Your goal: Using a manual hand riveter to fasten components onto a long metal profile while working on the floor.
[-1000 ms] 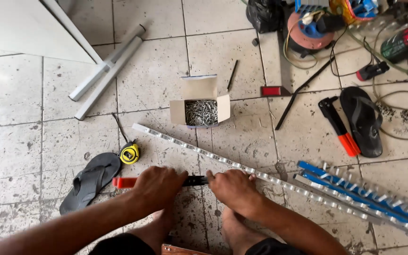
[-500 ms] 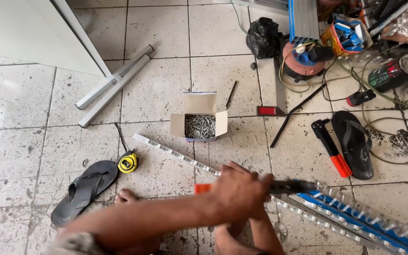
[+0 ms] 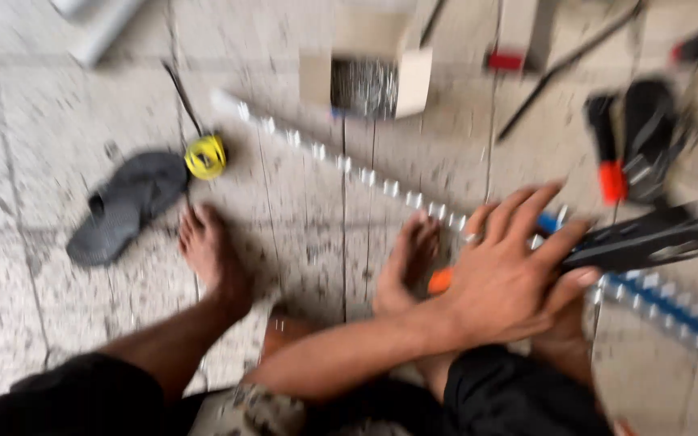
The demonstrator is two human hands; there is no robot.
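One open cardboard box (image 3: pixel 365 77) holds metal screws (image 3: pixel 363 87).

Pale tiled floor (image 3: pixel 34 242) throughout; lying on it: grey sandal (image 3: pixel 123 206) at left, yellow tape measure (image 3: pixel 205 157) beside it, open cardboard box (image 3: pixel 369 77) top centre, perforated metal rail (image 3: pixel 349 165) running diagonally.

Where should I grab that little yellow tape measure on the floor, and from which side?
Grip the yellow tape measure across its round body, coming straight down from above. It lies flat on the tile floor with open space over it. A dark strap runs off its upper left and a grey sandal lies close at its lower left, so the right side looks freest. The picture is blurred.
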